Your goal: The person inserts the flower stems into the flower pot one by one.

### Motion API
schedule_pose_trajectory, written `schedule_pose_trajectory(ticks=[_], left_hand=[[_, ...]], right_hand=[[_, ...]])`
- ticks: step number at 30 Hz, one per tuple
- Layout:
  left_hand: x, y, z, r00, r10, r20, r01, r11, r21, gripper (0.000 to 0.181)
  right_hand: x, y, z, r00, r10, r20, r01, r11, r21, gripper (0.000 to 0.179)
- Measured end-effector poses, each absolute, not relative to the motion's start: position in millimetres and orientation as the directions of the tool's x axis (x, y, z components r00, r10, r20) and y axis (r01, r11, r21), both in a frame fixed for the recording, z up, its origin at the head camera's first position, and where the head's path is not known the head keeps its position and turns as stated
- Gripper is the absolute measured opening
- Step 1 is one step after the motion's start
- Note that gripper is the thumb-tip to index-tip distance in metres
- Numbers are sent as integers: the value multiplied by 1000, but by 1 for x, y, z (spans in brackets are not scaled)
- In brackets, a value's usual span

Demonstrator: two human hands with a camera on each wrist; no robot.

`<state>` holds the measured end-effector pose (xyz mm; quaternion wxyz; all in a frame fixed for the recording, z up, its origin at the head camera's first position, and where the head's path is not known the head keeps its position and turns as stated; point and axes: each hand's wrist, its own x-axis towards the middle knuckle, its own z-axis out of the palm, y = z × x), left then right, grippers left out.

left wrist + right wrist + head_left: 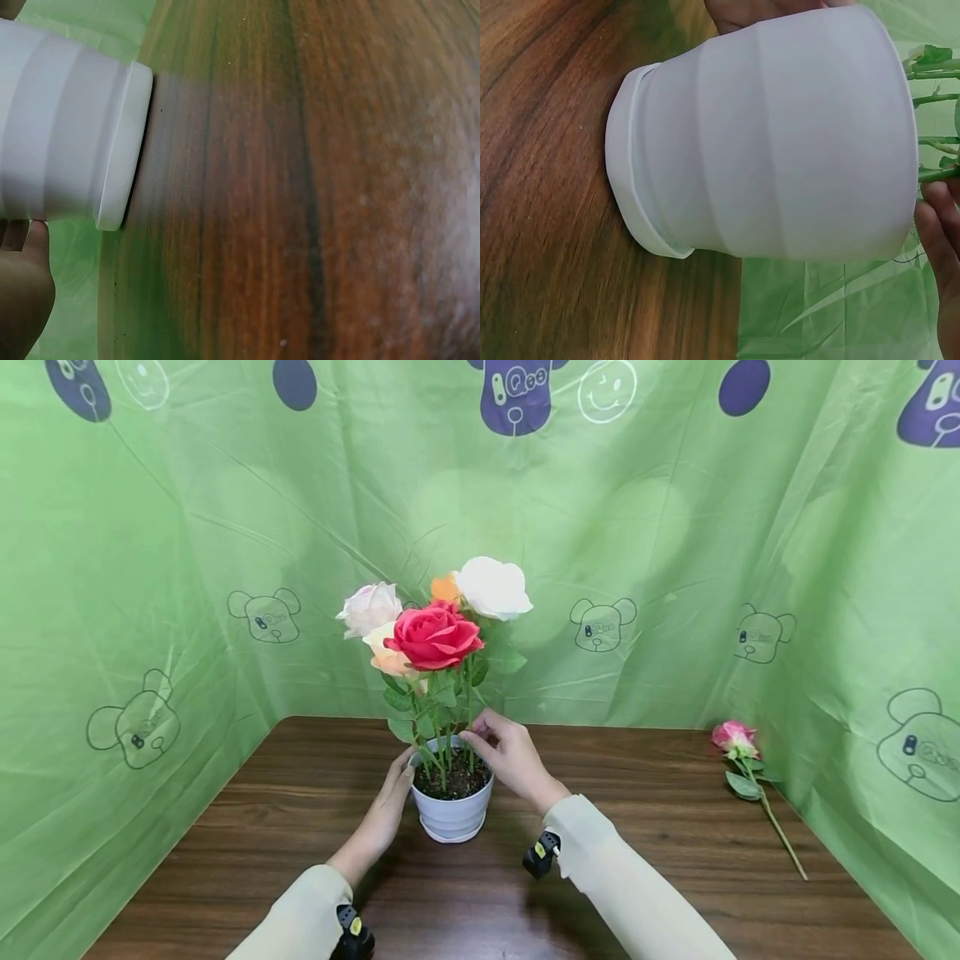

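A white ribbed flowerpot (453, 814) on a matching saucer stands on the table, filled with dark soil. Several roses rise from it: a red rose (437, 637) in front, a white rose (493, 588), an orange one, a pale pink one and a peach one. My left hand (386, 802) holds the pot's left side, thumb at the rim; its fingers (36, 240) touch the pot wall in the left wrist view. Over the right rim, my right hand (513, 760) pinches a green stem (939, 175) between thumb and fingers. Which bloom this stem carries I cannot tell.
A pink rose (735, 739) with a long leafy stem lies on the right part of the brown wooden table (637, 827). Green printed cloth (600, 527) hangs around the back and both sides, close behind the table edge.
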<state>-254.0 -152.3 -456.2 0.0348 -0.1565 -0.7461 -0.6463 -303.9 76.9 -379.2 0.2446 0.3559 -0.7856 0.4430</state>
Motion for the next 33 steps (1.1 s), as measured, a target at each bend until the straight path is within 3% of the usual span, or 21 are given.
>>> schedule_pose_trajectory(ticks=[8,20,33], left_hand=[[-254,-152,-456,-949,185,255,278,110,954,52],[-254,-153,-457,-947,172,271,293,119,949,52],[-254,-154,-458,-946,177,271,295,122,948,52]], right_hand=[[-307,79,-384,-641,-357,680,-764,387,-516,11],[-309,88,-390,-562,-421,712,-814,435,-385,7],[-311,89,-390,-644,-393,656,-750,492,-442,15]])
